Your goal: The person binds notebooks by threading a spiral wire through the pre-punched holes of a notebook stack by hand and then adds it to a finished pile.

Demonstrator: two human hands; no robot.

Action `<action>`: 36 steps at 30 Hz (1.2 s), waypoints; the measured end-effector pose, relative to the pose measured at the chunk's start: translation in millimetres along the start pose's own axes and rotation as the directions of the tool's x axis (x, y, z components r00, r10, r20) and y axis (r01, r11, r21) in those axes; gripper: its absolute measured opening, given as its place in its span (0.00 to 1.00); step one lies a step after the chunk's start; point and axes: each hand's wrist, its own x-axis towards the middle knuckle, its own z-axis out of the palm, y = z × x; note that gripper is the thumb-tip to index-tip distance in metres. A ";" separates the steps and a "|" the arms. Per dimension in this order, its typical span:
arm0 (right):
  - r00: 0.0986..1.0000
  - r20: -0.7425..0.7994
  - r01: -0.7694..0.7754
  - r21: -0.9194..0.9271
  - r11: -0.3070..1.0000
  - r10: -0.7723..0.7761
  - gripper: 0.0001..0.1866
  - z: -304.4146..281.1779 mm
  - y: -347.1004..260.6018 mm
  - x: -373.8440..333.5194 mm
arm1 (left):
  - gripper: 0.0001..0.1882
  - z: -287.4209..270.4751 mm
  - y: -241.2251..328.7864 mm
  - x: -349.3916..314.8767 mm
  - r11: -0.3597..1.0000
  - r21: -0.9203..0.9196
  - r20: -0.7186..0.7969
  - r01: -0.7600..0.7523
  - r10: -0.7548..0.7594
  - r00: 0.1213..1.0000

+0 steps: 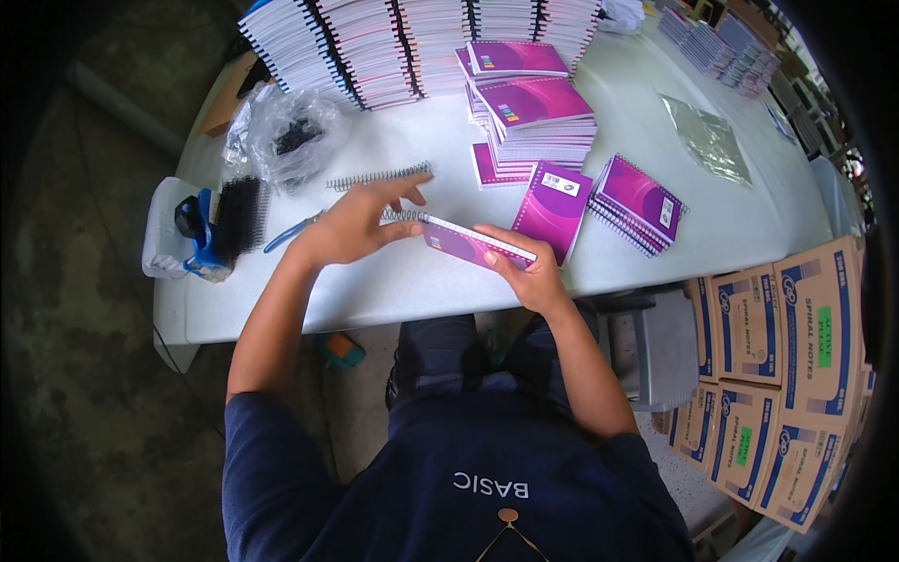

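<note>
- Head view: the purple notebook (459, 247) is held above the near part of the table (375, 304), tilted, with its holed edge turned up.
- The right hand (536, 277) grips it at its right end, with the thumb on the near side and fingers on the far side.
- The left hand (351, 223) is at the other end. Its fingers are partly spread around the wire coil (401, 215); I cannot tell whether they pinch it.
- The step in hand, as I judge, is feeding this coil into the row of holes. How far it has entered, I cannot tell.
- The next move seems to call for a steady notebook, and for small turns of the coil kept in line with the holes.
- Counted: 1 notebook in the hands, 1 purple notebook lying flat (552, 208) beside the stack, 1 blue-handled tool (288, 234), 1 clear plastic bag (323, 117) and 1 flat clear packet (707, 140).
- Loose coil (361, 180) on the table: at least 1. Dark coil bundle (245, 220): 1, its pieces too fine to count.
- Purple stack (538, 101): 1, and coil-edged pile (639, 201): 1; their notebooks cannot be counted surely.
- Behind stand 5 columns of spiral books (431, 47).
</note>
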 end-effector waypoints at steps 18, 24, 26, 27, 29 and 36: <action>0.959 -0.012 0.272 -0.249 0.929 -0.284 0.17 52.4 -1.1 -29.5 | 0.59 95.5 -72.0 -74.0 0.782 0.620 -0.494 0.066 0.323 0.807; 0.889 0.083 0.454 -0.286 0.844 -0.450 0.22 44.7 0.8 -20.1 | 0.58 96.9 -27.0 -75.7 0.654 0.750 -0.391 -0.099 0.560 0.730; 0.910 0.050 0.404 -0.324 0.855 -0.411 0.22 53.5 -0.3 -31.4 | 0.61 101.7 -31.3 -68.4 0.736 0.677 -0.439 -0.027 0.433 0.787; 0.916 0.042 0.388 -0.345 0.854 -0.400 0.23 54.1 -0.2 -34.7 | 0.63 105.4 -33.6 -65.5 0.769 0.639 -0.466 0.017 0.369 0.804; 0.942 0.016 0.326 -0.284 0.902 -0.335 0.23 41.1 2.7 -35.1 | 0.62 130.6 -19.4 -96.2 0.775 0.544 0.034 -0.323 0.364 0.931; 0.903 0.070 0.423 -0.310 0.852 -0.423 0.27 49.1 -3.1 -33.3 | 0.57 126.8 -56.0 -67.3 0.850 0.493 -0.424 -0.189 0.424 0.800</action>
